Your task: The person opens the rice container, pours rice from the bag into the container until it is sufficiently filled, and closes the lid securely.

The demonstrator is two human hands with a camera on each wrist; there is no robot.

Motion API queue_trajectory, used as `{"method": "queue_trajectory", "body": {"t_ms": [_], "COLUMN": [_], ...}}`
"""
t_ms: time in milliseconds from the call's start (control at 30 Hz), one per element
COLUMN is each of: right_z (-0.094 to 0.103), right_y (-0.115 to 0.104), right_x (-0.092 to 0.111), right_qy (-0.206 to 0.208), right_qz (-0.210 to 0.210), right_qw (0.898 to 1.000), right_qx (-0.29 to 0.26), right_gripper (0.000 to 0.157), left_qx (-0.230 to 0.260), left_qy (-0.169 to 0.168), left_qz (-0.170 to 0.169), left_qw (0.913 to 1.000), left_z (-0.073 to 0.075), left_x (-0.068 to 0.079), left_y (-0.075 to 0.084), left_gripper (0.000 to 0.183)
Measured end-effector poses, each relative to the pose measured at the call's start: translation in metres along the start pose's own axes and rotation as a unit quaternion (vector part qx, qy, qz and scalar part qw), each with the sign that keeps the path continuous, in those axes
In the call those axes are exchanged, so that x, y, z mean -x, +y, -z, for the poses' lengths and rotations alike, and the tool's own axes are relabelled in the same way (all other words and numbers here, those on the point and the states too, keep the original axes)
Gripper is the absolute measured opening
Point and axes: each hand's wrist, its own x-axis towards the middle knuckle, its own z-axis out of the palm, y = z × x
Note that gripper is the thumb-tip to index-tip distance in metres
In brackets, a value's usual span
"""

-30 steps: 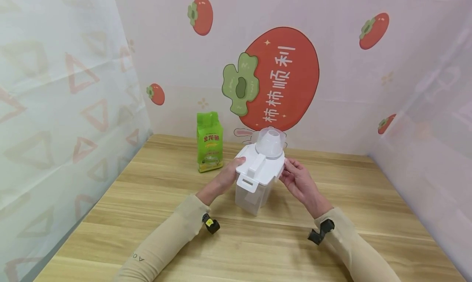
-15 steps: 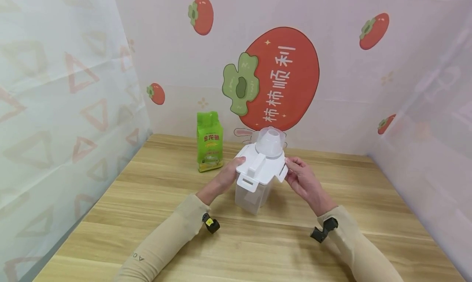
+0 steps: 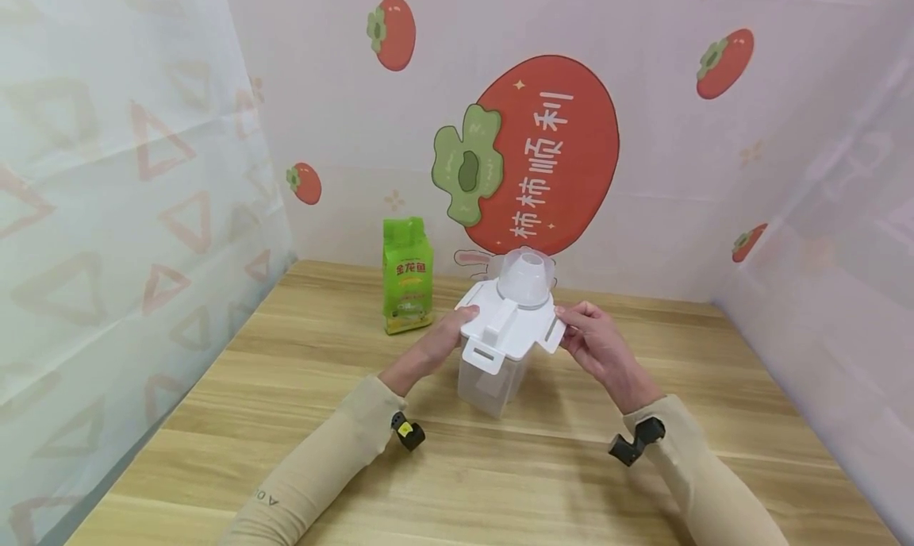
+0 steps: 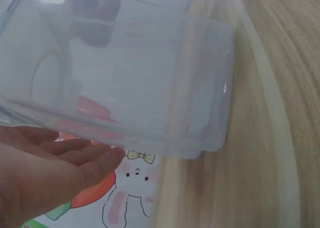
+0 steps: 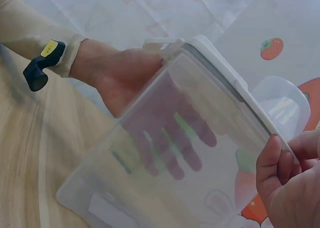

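The front flap (image 3: pixel 482 356) sticks out at the near side of the box (image 3: pixel 480 389), which stands at the frame's centre. The left hand (image 3: pixel 434 344) rests against it, fingers straight. The right hand (image 3: pixel 598 343) pinches the right flap (image 3: pixel 552 336), which has just swung outward, so this side seems unclipped. Beyond, left of centre, stands the green bag (image 3: pixel 408 282).
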Motion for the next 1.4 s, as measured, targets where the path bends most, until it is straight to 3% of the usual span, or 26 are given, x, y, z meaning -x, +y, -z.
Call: {"method": "queue_trajectory", "body": {"t_ms": [267,367,467,600,733,1033,1233,1400], "right_z": [0.002,0.002,0.003,0.004,0.005,0.007,0.006,0.001], "right_y": [0.0,0.001,0.002,0.003,0.005,0.007,0.011,0.017], "right_x": [0.001,0.0,0.0,0.002,0.004,0.009,0.014,0.02], "right_qy": [-0.002,-0.001,-0.004,-0.009,-0.013,-0.04,-0.055,-0.082], "right_qz": [0.0,0.001,-0.001,-0.006,-0.004,0.002,0.006,0.007], "right_qw": [1.0,1.0,1.0,1.0,1.0,0.999,0.998,0.996], "right_qx": [-0.014,-0.017,-0.015,-0.005,0.008,0.031,0.042,0.041], "right_gripper": [0.031,0.03,0.027,0.027,0.027,0.028,0.025,0.026], "left_qx": [-0.081,-0.143,-0.219,-0.297,-0.336,-0.362,-0.387,-0.409], "left_qy": [-0.006,0.012,0.037,0.069,0.101,0.127,0.12,0.12], "left_qz": [0.052,0.079,0.084,0.058,0.024,-0.077,-0.132,-0.155], "left_qw": [0.9953,0.9865,0.9714,0.9506,0.936,0.9203,0.9044,0.8914], "left_z": [0.01,0.015,0.018,0.018,0.015,0.002,-0.005,-0.006], "left_x": [0.001,0.002,0.005,0.009,0.015,0.033,0.038,0.041], "left_y": [0.009,0.017,0.025,0.034,0.044,0.069,0.074,0.075], "left_gripper": [0.063,0.063,0.064,0.064,0.057,0.039,0.035,0.029]}}
